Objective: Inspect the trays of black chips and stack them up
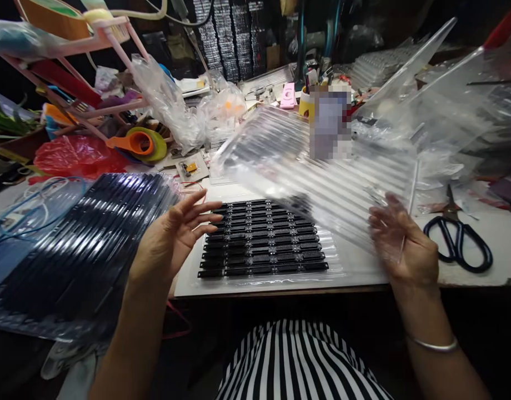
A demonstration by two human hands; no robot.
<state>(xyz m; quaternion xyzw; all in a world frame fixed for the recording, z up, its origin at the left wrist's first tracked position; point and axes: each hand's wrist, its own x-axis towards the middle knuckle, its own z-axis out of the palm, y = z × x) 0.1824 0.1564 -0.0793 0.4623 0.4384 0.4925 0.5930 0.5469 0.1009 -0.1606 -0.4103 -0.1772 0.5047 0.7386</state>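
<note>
My right hand (401, 239) grips the near right edge of a clear ribbed plastic tray (334, 189), which is tilted and smeared by motion. On the white table in front of me lies another clear tray (336, 261) filled with rows of black connectors (264, 239). The raised tray covers the far right corner of those rows. My left hand (176, 230) is held up at the left edge of the connectors, its fingers apart and holding nothing. Left of that hand rests a stack of filled trays (84, 239) with dark contents.
Dark-handled scissors (457, 239) lie right of my right hand. An orange tape dispenser (141, 143), a red plastic bag (76, 155) and a pink rack (109, 111) stand at the left. Clear plastic sheets (447, 105) lean at the right. A pink box (287, 95) sits behind.
</note>
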